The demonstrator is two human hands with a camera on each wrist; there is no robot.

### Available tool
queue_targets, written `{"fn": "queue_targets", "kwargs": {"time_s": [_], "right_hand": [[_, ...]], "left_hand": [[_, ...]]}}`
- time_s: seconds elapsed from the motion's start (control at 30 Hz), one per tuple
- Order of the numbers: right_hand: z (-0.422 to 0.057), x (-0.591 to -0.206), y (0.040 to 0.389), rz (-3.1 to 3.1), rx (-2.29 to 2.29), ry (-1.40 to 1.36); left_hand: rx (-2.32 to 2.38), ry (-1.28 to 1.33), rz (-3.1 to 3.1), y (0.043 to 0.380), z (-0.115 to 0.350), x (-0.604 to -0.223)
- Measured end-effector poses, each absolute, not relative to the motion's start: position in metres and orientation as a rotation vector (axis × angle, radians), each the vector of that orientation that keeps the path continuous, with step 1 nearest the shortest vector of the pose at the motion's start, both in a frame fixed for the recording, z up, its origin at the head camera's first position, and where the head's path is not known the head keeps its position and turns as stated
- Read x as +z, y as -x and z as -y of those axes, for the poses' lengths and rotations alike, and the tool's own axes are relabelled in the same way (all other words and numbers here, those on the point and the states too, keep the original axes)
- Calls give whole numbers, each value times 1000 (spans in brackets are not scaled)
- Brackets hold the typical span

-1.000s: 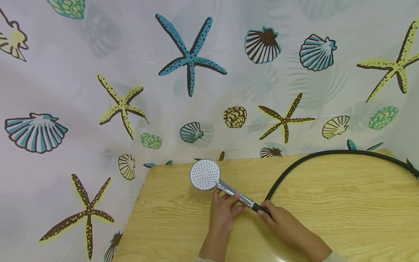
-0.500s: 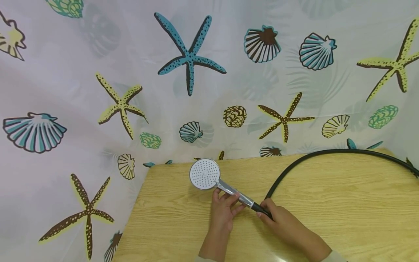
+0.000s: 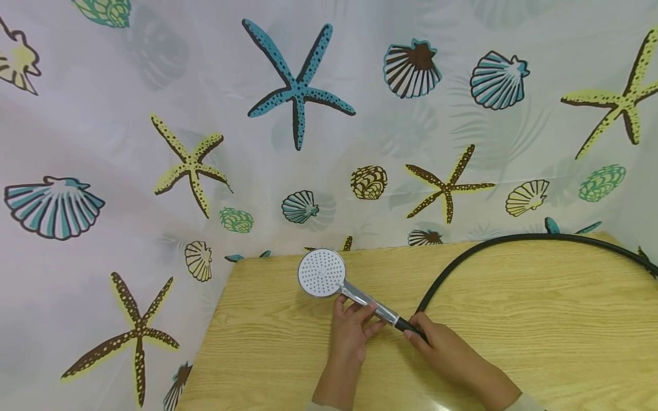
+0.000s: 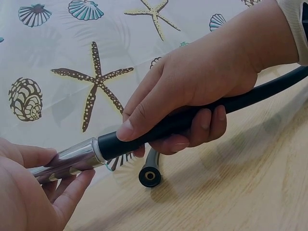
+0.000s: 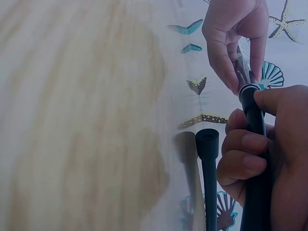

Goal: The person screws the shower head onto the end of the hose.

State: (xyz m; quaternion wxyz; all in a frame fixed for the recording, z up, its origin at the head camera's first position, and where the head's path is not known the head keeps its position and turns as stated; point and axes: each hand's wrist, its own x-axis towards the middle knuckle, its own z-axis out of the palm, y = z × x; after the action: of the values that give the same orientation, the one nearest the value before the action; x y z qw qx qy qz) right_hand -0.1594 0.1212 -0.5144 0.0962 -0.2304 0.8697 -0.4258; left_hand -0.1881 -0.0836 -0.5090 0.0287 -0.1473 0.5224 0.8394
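Observation:
A chrome hand shower with a round white spray face (image 3: pixel 321 273) is held above the wood-grain table. My left hand (image 3: pixel 349 337) holds its chrome handle (image 4: pixel 77 159) between thumb and fingers. The black shower hose (image 3: pixel 534 237) meets the handle's lower end at a pale ring (image 4: pixel 98 150). Just below that joint my right hand (image 3: pixel 447 349) grips the hose, its fingers curled round it in the right wrist view, thumb (image 5: pixel 267 100) close to the ring. Whether the joint is threaded tight cannot be seen.
A loose hose end with a black fitting (image 4: pixel 150 177) shows beyond the right hand. From that hand the hose arcs across the table (image 3: pixel 565 308) to the right edge. A white curtain (image 3: pixel 360 131) printed with starfish and shells hangs behind and to the left.

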Motion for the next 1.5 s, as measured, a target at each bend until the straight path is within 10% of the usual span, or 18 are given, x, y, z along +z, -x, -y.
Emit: {"fn": "queue_targets", "kwargs": {"time_s": [1.5], "right_hand": [[-122, -515, 160, -2580, -1209, 684]], "left_hand": [[2570, 487, -1622, 189, 84, -508]]}}
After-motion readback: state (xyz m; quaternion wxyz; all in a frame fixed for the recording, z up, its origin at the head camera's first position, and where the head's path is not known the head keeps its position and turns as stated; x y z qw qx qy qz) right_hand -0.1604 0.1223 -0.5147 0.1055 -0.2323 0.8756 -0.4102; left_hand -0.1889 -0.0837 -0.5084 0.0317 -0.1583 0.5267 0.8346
